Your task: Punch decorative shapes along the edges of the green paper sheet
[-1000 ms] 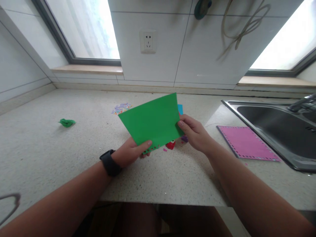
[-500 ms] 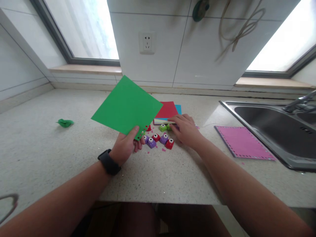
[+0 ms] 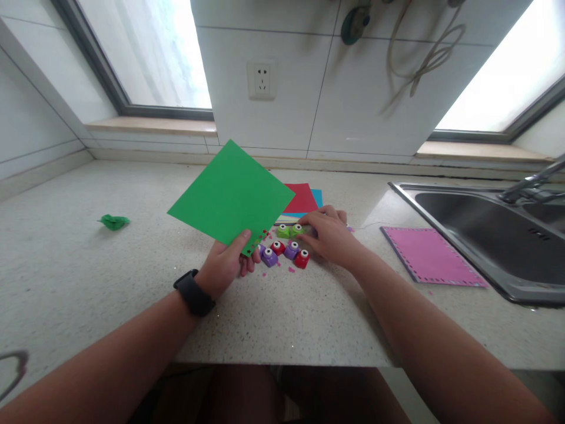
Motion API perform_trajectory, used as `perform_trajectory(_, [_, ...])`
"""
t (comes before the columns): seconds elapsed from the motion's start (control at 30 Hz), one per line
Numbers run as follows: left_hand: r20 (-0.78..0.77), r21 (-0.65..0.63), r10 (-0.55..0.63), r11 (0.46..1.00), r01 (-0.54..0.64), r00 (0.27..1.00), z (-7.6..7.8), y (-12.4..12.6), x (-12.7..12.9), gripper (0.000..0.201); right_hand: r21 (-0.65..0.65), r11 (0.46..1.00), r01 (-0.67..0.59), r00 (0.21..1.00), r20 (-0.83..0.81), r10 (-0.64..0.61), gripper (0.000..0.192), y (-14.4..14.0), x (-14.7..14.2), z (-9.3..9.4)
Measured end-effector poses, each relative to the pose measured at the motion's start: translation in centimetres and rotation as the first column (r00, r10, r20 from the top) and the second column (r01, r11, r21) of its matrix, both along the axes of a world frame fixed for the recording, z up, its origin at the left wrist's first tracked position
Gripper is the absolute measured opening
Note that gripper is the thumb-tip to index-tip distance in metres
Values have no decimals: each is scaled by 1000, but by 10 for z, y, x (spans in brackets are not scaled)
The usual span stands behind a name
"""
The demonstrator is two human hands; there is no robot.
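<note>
My left hand [image 3: 228,259] pinches the lower corner of a green paper sheet [image 3: 232,194] between thumb and fingers, holding it tilted above the counter. Small shapes are punched along the sheet's lower right edge. The thumb and index finger of my right hand [image 3: 326,235] close around the side of a green craft punch [image 3: 298,230]. Beside it stands another green punch [image 3: 283,231]. In front are red punches [image 3: 302,259] and purple punches [image 3: 269,257], one partly hidden by my left fingers. Pink paper bits [image 3: 291,270] lie around them.
Behind the punches lies a stack of coloured paper, red sheet [image 3: 302,198] on top. A pink sheet with a punched border [image 3: 435,254] lies at right, near the steel sink [image 3: 459,235]. Crumpled green material [image 3: 113,222] sits at left. The counter's front edge [image 3: 282,363] is near me.
The two green punches have shifted slightly left, and more of them shows beside my right fingers. My left hand still holds the green sheet in nearly the same place.
</note>
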State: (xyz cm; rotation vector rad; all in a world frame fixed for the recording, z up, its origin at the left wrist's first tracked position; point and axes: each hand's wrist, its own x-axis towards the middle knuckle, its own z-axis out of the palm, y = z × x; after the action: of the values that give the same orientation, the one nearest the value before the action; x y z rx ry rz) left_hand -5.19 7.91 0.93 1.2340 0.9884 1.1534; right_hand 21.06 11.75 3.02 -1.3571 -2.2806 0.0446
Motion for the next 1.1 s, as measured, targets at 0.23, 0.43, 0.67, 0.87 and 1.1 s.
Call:
perform_trajectory(0.23, [-38,-4,-17,1000,17,999,0,-2,-2,46,-129,991,-19,351,-929,-115,36,7,27,26])
perform_trajectory(0.43, [-76,-10,-55,998,55,996,-2,-2,-4,51,-154,978,-137,44,-988,-150,33,1,39,39])
perform_trajectory(0.67, [-66,-26,-76,997,75,995,1,-3,-2,49,-241,912,-333,20,-968,-248,27,-15,3,37])
perform_trajectory(0.87, [-73,24,-87,996,89,994,5,-5,1,49,-316,766,-560,153,-948,-279,29,-35,-28,29])
perform_trajectory(1.1, [-123,38,-136,989,141,983,7,-8,-1,53,-428,637,-642,348,-902,-255,27,-43,-42,19])
